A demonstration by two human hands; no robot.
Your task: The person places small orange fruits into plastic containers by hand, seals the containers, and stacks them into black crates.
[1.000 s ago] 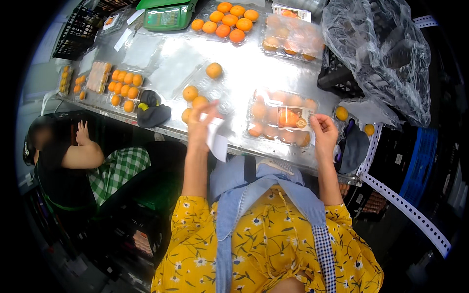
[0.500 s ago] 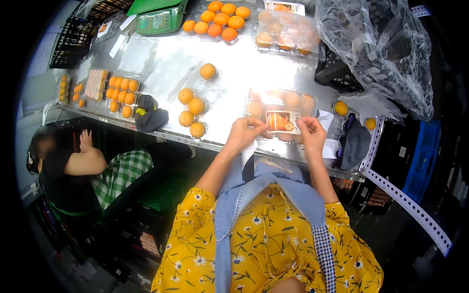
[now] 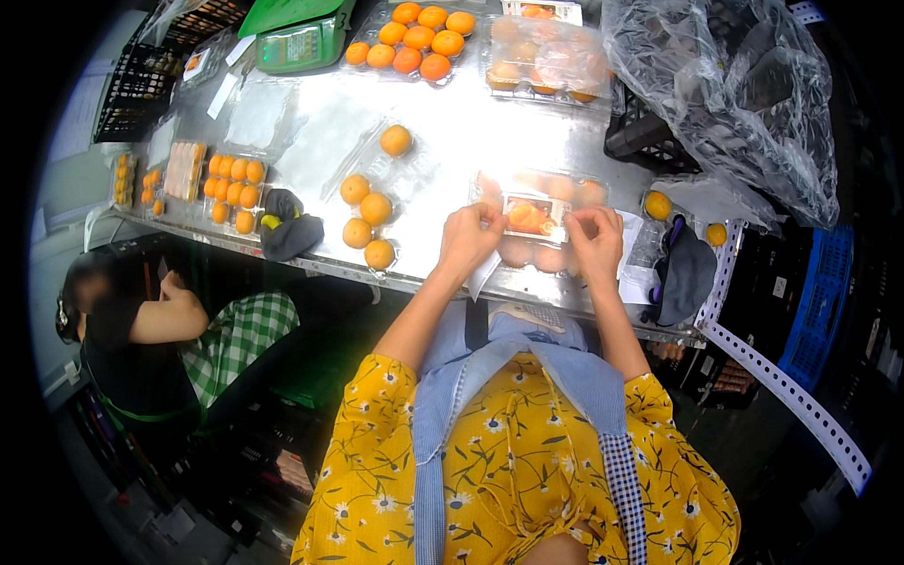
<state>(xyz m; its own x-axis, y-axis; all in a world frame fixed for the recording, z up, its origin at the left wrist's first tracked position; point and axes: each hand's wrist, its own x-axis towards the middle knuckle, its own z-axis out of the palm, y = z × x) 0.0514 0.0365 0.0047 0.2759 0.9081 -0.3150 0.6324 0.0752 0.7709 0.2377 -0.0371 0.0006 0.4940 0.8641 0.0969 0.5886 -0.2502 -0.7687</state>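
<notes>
A printed picture label [image 3: 534,217] is pinched at its left edge by my left hand [image 3: 471,243] and at its right edge by my right hand [image 3: 595,247]. It is over the lid of a clear plastic clamshell [image 3: 548,256] filled with orange fruit; whether it touches the lid I cannot tell. A piece of white paper [image 3: 484,275] hangs beneath my left hand. More white paper [image 3: 637,282] lies right of my right hand. Left of the clamshell, several oranges [image 3: 376,207] sit in an open clear tray, partly lost in glare.
At the back are a full tray of oranges [image 3: 420,38], a closed clamshell [image 3: 543,58] and a green scale [image 3: 299,45]. Plastic film [image 3: 725,94] covers a black crate at right. Dark gloves [image 3: 290,226] lie near the front edge. Another person [image 3: 141,348] sits at lower left.
Both my hands and the label have shifted slightly away from me, farther up the clamshell's lid. The other person's raised hand has come down.
</notes>
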